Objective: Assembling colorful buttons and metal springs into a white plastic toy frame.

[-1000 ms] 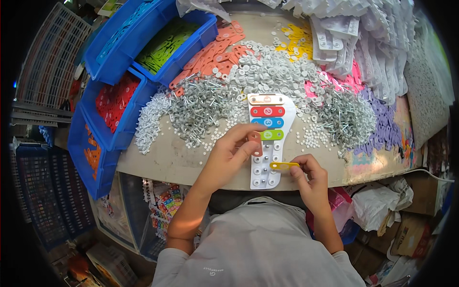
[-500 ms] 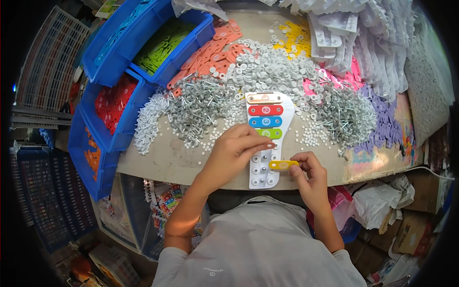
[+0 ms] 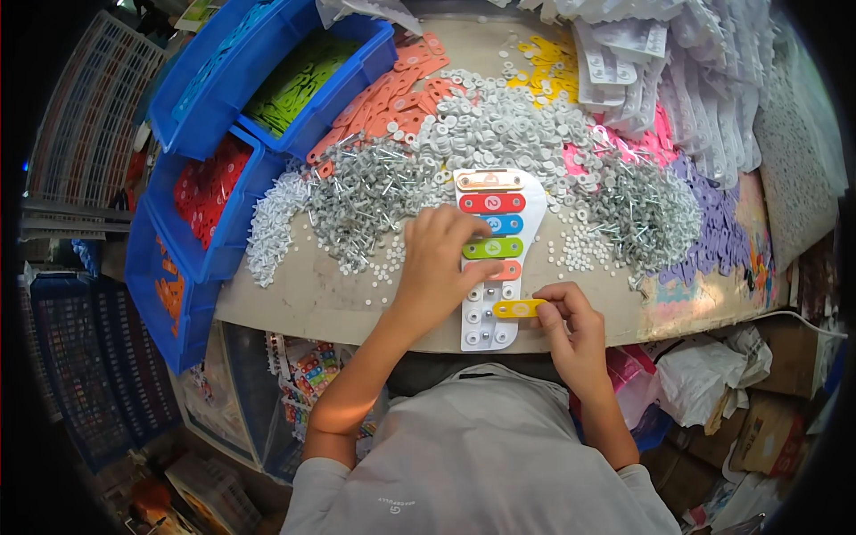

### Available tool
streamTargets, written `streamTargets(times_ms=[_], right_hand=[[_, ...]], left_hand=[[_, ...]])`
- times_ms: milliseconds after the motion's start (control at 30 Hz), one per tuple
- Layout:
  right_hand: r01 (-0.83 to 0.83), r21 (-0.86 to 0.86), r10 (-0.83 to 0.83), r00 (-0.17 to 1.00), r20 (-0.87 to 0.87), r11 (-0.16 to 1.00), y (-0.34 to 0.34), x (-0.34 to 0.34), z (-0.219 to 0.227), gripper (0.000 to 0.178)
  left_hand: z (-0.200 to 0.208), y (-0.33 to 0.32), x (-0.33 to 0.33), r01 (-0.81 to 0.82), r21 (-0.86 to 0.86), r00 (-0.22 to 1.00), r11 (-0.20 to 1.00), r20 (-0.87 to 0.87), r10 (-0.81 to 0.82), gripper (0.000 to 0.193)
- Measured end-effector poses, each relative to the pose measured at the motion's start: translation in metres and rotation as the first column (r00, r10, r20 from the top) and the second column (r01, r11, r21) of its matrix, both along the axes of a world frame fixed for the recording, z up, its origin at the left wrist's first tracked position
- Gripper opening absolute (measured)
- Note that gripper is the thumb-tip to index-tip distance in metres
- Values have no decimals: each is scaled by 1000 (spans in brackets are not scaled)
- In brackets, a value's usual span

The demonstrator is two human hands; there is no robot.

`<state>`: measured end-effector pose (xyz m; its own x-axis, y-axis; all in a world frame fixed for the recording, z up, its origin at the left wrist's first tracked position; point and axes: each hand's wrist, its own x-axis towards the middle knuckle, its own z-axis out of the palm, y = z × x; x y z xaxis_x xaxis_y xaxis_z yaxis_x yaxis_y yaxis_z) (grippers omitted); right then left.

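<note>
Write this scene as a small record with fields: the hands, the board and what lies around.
Left hand: over the white board, thumb at the coral bar
Right hand: pinches one end of a yellow bar
Yellow bar: free end over the board's lower part; contact unclear
On board, from top: pale bar, red bar, blue bar, green bar, coral bar
Left side: blue bins of coloured pieces
Far side: pile of white round pieces
Right side: purple pieces
</note>
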<state>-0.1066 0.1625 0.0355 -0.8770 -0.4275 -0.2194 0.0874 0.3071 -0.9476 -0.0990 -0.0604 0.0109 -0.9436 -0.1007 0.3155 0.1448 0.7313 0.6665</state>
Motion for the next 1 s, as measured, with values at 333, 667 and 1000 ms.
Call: streamTargets(times_ms=[333,667,1000], right_hand=[[-29,-21,30,999,21,999,-31,-4,1,6],[-28,246,57,992,-113,969,-31,-11,-6,12],[121,50,-118,991,-70,991,-1,-22,-21,19]], left_hand=[[-24,10,56,-238,266,967,934,153,203,54],[-28,11,55,-171,206,972,964,192,131,60],[-48,12,79,-233,619,970,750,96,223,50]])
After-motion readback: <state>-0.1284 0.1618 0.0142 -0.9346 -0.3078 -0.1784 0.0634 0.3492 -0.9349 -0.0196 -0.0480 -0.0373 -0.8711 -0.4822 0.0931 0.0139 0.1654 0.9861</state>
